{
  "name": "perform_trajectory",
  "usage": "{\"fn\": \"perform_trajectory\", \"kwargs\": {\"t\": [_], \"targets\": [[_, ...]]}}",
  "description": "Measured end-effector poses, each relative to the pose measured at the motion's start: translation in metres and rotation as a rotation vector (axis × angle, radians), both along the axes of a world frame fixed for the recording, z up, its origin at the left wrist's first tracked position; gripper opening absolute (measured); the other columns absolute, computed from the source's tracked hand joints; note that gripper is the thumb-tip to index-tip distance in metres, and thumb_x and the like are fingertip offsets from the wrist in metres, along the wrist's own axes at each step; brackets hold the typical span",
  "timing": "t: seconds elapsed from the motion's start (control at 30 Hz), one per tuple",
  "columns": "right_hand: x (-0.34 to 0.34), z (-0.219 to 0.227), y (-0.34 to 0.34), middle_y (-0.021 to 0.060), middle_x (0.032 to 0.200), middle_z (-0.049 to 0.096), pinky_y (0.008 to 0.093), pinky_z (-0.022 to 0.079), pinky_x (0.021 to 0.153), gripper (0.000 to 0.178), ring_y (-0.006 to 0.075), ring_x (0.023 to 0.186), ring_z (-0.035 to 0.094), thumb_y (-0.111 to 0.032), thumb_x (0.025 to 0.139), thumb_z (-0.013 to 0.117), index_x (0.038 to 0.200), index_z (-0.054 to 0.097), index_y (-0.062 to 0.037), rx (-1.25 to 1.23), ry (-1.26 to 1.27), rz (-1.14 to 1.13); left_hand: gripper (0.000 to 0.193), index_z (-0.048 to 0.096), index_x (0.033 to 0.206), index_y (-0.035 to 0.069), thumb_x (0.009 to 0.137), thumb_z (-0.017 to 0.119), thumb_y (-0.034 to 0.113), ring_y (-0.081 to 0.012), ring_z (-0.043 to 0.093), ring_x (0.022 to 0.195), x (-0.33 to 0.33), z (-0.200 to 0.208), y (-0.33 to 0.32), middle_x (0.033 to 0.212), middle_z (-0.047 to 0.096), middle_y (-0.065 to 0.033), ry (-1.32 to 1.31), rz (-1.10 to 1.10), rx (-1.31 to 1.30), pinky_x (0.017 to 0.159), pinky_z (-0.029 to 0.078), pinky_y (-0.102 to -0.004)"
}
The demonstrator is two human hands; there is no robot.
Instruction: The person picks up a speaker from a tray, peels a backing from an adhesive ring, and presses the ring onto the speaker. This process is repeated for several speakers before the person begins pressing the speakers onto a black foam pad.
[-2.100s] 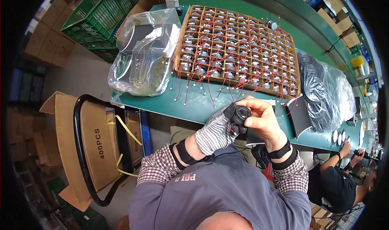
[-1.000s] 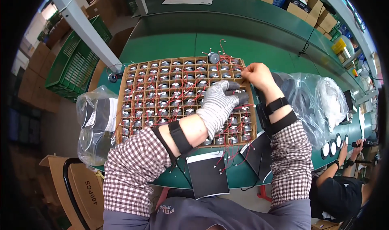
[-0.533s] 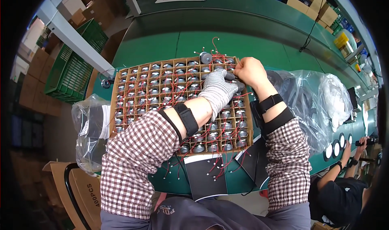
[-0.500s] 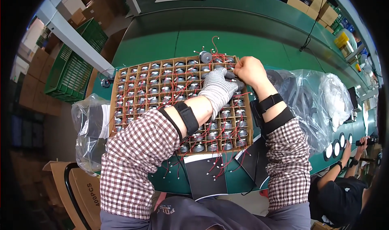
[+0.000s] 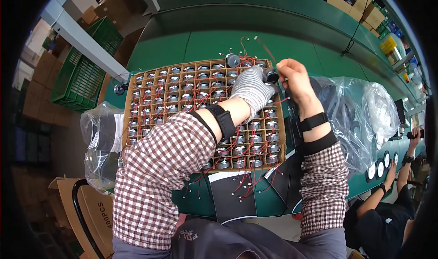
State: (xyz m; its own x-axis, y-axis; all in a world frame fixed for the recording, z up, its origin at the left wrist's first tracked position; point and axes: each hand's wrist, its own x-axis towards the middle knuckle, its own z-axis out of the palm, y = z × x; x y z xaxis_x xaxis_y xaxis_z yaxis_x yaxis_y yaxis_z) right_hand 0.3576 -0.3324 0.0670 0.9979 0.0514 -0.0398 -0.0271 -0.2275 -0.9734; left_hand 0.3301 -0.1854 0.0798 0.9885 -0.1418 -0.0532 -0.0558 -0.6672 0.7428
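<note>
A cardboard tray point(image 5: 157, 66) with a grid of dividers lies in front of me, most of its cells holding small round grey-black parts with thin red wires. My left hand point(image 5: 253, 89), in a grey striped glove, is over its far right corner. The gloved fingers are closed around a dark round part point(image 5: 272, 75), partly covered by them. Just right of it, my bare right hand point(image 5: 294, 76) pinches a thin wire lead point(image 5: 267, 48), whose pale end sticks up to the far left. Another round part point(image 5: 232, 60) rests on top of the tray's far edge.
Clear plastic bags point(image 5: 346, 117) with dark contents lie at the right, and another bag point(image 5: 102, 142) at the left. A grey metal post point(image 5: 86, 42) rises at the left beside a green crate point(image 5: 80, 79). At the far right a co-worker's arm point(image 5: 381, 190) reaches near white-and-black discs point(image 5: 379, 168).
My right hand has moved slightly right and nearer, away from the tray corner, and the wire lead now shows raised from its fingers. The dark round part now shows at my left fingertips.
</note>
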Motion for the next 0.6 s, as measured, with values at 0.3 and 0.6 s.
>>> {"fn": "perform_trajectory", "kwargs": {"t": [0.3, 0.6], "targets": [[-0.020, 0.039, -0.019, 0.0000, 0.075, 0.051, 0.0203, 0.037, 0.050, 0.011, 0.0071, 0.060, 0.046, -0.017, 0.086, 0.055, 0.086, 0.053, -0.0062, 0.528, -0.099, 0.086, 0.023, 0.061, 0.093, 0.002, 0.078, 0.058, 0.020, -0.0329, 0.061, 0.084, -0.007, 0.001, -0.011, 0.092, 0.060, -0.0181, -0.276, -0.322, 0.586, 0.074, 0.050, -0.0417], [-0.074, 0.064, -0.010, 0.0015, 0.075, 0.048, 0.0205, 0.037, 0.051, 0.014, 0.0077, 0.060, 0.045, -0.017, 0.085, 0.055, 0.080, 0.050, -0.0063, 0.573, -0.106, 0.334, 0.029, 0.059, 0.094, 0.003, 0.085, 0.052, 0.029, -0.0243, 0.061, 0.067, -0.034, 0.027, 0.042, 0.087, 0.060, -0.0134, -0.221, -0.271, 0.005, 0.057, 0.051, -0.0350]]}}
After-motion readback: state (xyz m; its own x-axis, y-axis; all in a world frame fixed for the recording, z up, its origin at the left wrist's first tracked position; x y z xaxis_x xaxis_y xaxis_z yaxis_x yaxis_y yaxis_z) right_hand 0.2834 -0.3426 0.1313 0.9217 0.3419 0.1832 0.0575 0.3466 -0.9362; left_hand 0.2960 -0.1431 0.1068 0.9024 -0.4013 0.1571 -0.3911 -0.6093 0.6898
